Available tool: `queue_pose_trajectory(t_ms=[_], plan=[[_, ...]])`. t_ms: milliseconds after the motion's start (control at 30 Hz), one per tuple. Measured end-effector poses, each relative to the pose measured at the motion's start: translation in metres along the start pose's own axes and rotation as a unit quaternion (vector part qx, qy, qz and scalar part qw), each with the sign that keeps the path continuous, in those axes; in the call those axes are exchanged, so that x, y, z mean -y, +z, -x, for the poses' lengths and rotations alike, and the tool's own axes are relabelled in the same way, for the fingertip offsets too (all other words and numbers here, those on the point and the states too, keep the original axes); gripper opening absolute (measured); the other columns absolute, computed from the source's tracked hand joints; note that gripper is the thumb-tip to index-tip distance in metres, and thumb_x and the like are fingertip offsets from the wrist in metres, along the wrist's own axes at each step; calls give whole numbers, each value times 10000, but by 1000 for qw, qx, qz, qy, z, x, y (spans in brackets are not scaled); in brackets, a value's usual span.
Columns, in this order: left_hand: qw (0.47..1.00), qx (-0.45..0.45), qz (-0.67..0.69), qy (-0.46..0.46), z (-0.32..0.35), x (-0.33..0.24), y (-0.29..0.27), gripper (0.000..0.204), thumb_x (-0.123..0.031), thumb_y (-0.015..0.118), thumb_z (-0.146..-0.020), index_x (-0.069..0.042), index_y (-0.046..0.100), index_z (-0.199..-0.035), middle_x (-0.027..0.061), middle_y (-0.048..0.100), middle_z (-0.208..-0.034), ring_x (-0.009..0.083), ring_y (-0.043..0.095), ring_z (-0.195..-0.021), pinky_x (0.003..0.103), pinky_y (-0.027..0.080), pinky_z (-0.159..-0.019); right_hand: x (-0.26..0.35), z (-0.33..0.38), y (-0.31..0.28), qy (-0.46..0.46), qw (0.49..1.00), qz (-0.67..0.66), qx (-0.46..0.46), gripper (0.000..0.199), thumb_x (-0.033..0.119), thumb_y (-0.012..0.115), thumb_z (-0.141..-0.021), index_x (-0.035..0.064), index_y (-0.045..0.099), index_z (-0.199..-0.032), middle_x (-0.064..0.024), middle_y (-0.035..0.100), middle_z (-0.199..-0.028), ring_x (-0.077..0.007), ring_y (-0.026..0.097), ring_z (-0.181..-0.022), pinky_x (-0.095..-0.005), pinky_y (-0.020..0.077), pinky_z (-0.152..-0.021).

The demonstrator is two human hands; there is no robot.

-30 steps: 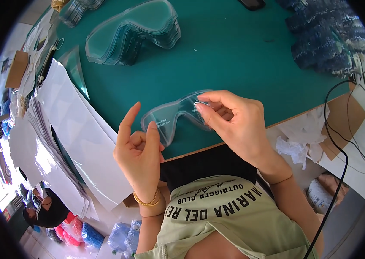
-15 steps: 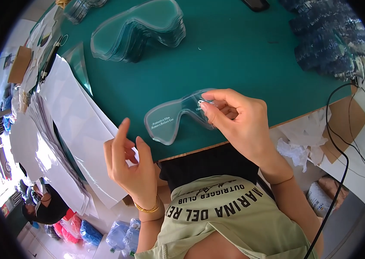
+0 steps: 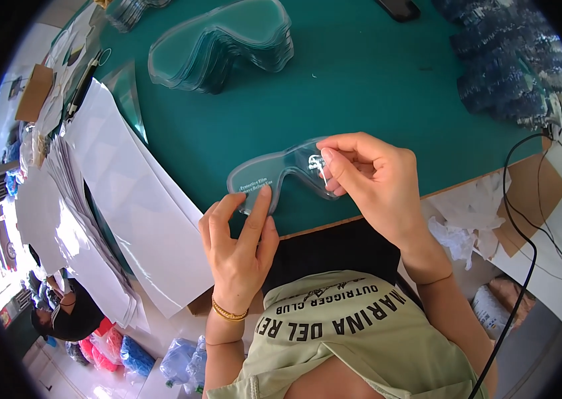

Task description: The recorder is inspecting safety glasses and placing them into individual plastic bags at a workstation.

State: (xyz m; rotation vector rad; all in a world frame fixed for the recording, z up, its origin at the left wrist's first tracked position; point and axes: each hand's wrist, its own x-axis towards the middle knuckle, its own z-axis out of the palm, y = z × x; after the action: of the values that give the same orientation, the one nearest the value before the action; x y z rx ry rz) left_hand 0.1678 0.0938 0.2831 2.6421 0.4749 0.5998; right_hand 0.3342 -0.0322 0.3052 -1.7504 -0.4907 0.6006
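My right hand [image 3: 374,183] pinched the clear goggle lens [image 3: 281,174] at its 3 o'clock end. My left hand [image 3: 241,243] was open, fingertips just touching its 7 o'clock edge over the green table [image 3: 374,80].

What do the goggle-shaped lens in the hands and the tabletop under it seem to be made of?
The lens looks like thin clear plastic sheet with a glossy finish: the green shows through it and its edges catch light. A protective film may cover it, though that is hard to confirm. The tabletop looks like a matte green mat or coating; its front edge shows brown, probably wood or board.
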Motion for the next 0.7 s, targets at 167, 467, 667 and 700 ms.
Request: queue_pose_trajectory(t_ms=[167,467,667,700], plan=[[998,-6,65,-1,1,5,-8,373,-24,745,-675,-83,751,-1043,111,587,-1116,288,555,-950,372,484,-773,-3,-2,-1,-3,1000,1,6,166,81,633,-942,-47,679,-1037,-61,675,-763,-82,624,-641,-214,518,-578],[997,53,46,23,-7,-4,-9,445,-149,783,-736,-145,703,-1174,113,484,-1079,282,459,-958,362,403,-834,-5,-3,1,0,1000,-2,14,164,64,626,-937,-55,676,-1038,-65,674,-771,-82,619,-650,-217,512,-577],[998,33,-34,-37,-2,-10,-9,468,-209,774,-767,-162,677,-1222,117,476,-1037,275,444,-898,359,379,-822,0,-2,0,18,999,-25,20,160,62,618,-938,-53,677,-1032,-75,675,-775,-98,638,-657,-222,525,-577],[992,48,-97,-59,-3,-9,-10,487,-222,771,-776,-157,661,-1246,118,478,-1019,276,441,-875,363,380,-816,-1,-2,0,25,999,-25,17,157,60,618,-937,-52,678,-1030,-77,676,-776,-101,641,-658,-222,526,-576]])
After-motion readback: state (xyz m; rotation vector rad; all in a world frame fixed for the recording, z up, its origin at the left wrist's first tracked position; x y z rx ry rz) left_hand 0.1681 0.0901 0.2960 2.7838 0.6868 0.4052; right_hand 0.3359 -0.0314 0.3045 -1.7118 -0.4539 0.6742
